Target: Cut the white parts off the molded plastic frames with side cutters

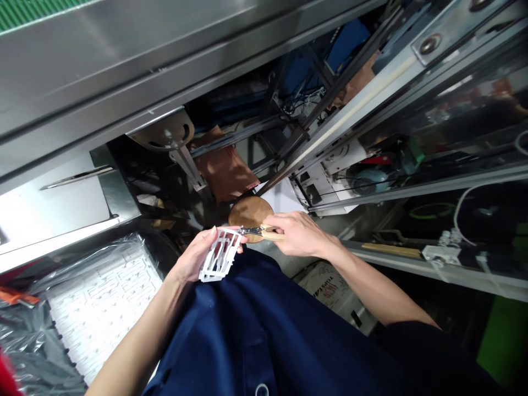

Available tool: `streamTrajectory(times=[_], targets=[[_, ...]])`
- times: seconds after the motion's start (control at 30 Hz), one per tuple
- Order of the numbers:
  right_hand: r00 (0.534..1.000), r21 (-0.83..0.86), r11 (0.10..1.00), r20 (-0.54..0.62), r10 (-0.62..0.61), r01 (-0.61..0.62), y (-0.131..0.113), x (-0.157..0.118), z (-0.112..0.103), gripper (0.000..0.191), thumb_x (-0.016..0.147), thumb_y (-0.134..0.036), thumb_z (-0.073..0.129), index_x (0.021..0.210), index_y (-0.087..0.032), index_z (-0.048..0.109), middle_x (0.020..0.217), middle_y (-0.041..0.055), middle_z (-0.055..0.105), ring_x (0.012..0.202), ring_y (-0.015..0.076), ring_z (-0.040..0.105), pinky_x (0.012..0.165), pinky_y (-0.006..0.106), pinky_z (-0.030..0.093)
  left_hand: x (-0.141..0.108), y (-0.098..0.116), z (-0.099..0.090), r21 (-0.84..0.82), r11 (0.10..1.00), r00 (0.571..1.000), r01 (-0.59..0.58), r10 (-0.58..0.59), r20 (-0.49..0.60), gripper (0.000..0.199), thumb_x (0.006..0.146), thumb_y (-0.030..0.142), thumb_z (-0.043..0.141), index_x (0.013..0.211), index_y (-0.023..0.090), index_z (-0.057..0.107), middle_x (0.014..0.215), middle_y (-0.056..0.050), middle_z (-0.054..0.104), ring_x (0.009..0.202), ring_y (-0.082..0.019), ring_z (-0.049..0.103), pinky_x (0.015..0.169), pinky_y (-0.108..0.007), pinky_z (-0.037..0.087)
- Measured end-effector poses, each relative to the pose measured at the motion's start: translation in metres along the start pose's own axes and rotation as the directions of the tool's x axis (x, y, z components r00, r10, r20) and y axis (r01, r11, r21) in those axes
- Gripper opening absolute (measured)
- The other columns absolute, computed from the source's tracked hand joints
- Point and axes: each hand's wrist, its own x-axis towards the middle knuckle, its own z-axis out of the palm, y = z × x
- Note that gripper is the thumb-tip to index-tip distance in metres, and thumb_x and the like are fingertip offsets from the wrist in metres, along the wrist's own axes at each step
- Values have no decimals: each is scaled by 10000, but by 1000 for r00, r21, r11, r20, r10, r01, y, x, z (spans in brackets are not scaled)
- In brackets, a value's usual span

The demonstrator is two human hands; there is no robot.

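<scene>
My left hand (193, 256) grips a white moulded plastic frame (220, 254) with cut-out openings, holding it upright by one edge. My right hand (299, 234) closes around the tan handle of small metal nippers (251, 231), whose jaws reach the frame's top edge. Behind the nippers lies a round brown pad (249, 218), partly hidden by both hands.
A clear plastic bag (99, 302) holds white moulded sheets at lower left. A stainless steel machine housing (124, 66) runs across the top. Metal rails, cables and a cardboard box (325, 289) lie right and below. My navy shirt fills the bottom.
</scene>
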Motion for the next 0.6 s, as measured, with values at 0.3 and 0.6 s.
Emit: streamTrajectory(times=[0.3,0.6], targets=[[940,652,751,-178,290,-108,-1,11,30,226,806,-379,549,766,-163,499,670,-32,487,607,92,454,578,214,361,17,9,12,-147,985,993,-86,73,-91,348,893,403,503,1140,174,594,1036,-109,665,883,-227,646,674,-307,562],[897,922,388,-162,410,-11,-36,19,68,190,704,-278,655,786,-199,502,772,-12,548,630,114,538,617,252,474,38,17,29,-42,989,967,-141,129,-219,368,797,466,623,1076,228,594,955,-31,659,790,-206,656,675,-321,554]])
